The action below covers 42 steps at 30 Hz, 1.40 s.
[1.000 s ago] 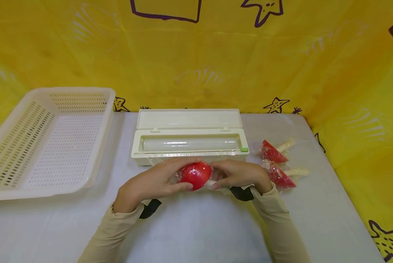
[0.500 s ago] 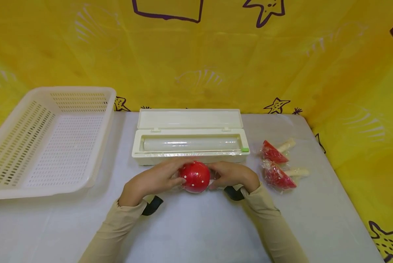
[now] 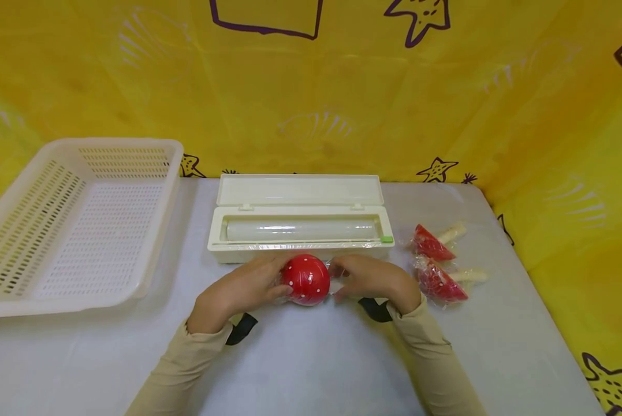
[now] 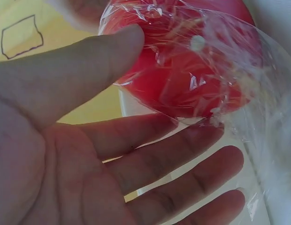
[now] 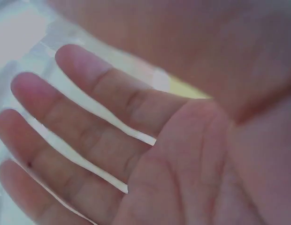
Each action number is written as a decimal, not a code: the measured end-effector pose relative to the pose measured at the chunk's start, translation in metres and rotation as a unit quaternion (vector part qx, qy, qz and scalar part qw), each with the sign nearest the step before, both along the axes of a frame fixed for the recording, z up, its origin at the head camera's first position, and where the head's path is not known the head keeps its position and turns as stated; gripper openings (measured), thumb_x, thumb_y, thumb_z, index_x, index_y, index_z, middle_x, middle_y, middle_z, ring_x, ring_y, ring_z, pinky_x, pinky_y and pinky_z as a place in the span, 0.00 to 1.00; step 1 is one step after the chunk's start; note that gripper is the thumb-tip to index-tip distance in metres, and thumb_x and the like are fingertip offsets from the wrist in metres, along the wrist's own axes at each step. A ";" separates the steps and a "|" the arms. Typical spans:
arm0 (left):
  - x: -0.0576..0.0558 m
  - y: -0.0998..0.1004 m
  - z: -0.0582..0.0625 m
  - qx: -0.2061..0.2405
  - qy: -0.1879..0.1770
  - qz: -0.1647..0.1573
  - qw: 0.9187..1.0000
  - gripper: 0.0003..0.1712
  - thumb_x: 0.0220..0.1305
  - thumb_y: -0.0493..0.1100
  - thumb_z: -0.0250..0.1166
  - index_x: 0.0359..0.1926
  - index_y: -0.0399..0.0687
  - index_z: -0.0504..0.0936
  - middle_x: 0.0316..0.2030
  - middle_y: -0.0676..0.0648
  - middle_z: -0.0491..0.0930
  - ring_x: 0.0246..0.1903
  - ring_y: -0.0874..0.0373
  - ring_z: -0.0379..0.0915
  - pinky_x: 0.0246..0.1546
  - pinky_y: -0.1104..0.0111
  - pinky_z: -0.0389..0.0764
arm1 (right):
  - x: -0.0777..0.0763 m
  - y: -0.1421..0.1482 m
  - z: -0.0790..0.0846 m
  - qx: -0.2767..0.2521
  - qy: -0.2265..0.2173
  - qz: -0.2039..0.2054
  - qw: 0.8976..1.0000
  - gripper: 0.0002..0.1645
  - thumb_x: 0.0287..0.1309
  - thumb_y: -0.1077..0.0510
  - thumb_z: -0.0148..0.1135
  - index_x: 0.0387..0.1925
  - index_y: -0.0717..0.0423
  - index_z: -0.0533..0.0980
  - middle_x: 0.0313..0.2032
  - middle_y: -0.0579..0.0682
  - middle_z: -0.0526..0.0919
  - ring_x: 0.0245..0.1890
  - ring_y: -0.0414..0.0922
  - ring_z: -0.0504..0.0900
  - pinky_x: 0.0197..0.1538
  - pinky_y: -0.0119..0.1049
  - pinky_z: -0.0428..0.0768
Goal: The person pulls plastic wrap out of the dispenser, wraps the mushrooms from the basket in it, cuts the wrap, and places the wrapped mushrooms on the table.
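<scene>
A red mushroom cap (image 3: 306, 281) with white dots, wrapped in clear film, faces up between both hands in front of the film box. My left hand (image 3: 243, 292) holds it from the left, the thumb on the cap and the fingers at its far side. Crinkled cling film (image 4: 272, 93) trails off the cap in the left wrist view. My right hand (image 3: 368, 280) is at its right side, thumb and fingers spread around loose film. The right wrist view shows the right fingers (image 5: 103, 117) apart and only slightly bent. The mushroom's stem is hidden behind the cap.
A cream cling film box (image 3: 300, 254) with its lid up holds a film roll (image 3: 300, 229) just behind the hands. Two film-wrapped red mushrooms, an upper one (image 3: 431, 242) and a lower one (image 3: 440, 281), lie to the right. A white slotted basket (image 3: 157, 231) stands left.
The mushroom has turned from tilted, with its pale stem showing at the right, to cap facing up. The right hand has shifted slightly left and its fingers have come off the stem.
</scene>
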State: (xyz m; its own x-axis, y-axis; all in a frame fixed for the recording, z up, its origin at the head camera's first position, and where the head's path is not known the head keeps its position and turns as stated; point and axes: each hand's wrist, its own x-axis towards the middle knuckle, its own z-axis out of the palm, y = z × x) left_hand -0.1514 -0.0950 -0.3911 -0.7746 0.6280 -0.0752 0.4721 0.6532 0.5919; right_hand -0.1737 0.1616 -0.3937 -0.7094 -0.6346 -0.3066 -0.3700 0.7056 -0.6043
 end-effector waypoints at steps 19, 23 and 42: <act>0.006 -0.002 0.006 -0.023 0.010 0.000 1.000 0.34 0.62 0.38 0.68 0.68 0.41 0.69 0.56 0.42 0.79 0.54 0.49 0.75 0.58 0.54 0.78 | -0.008 0.058 0.027 -0.160 0.109 -0.135 0.972 0.32 0.52 0.58 0.75 0.59 0.55 0.75 0.60 0.55 0.79 0.60 0.56 0.75 0.64 0.57 0.72; 0.008 0.000 0.008 -0.027 0.032 0.008 0.999 0.33 0.63 0.39 0.67 0.67 0.40 0.69 0.57 0.41 0.78 0.58 0.46 0.73 0.60 0.52 0.77 | -0.015 0.061 0.023 -0.174 0.139 -0.134 0.966 0.36 0.48 0.59 0.77 0.60 0.58 0.74 0.65 0.58 0.72 0.66 0.58 0.69 0.69 0.60 0.65; -0.004 0.023 0.032 -0.032 0.108 -0.015 0.994 0.32 0.64 0.44 0.68 0.67 0.40 0.71 0.57 0.43 0.78 0.56 0.48 0.74 0.59 0.56 0.77 | -0.033 0.077 0.000 -0.133 0.064 -0.176 0.973 0.61 0.46 0.53 0.79 0.75 0.53 0.52 0.78 0.61 0.36 0.74 0.68 0.49 0.71 0.68 0.54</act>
State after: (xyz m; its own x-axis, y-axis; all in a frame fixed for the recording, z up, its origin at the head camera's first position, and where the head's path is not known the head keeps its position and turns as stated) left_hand -0.1557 -0.0725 -0.3591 -0.7582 0.6500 0.0505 0.6034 0.6703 0.4321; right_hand -0.2067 0.2391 -0.3933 -0.9183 -0.3912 -0.0603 -0.2179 0.6270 -0.7479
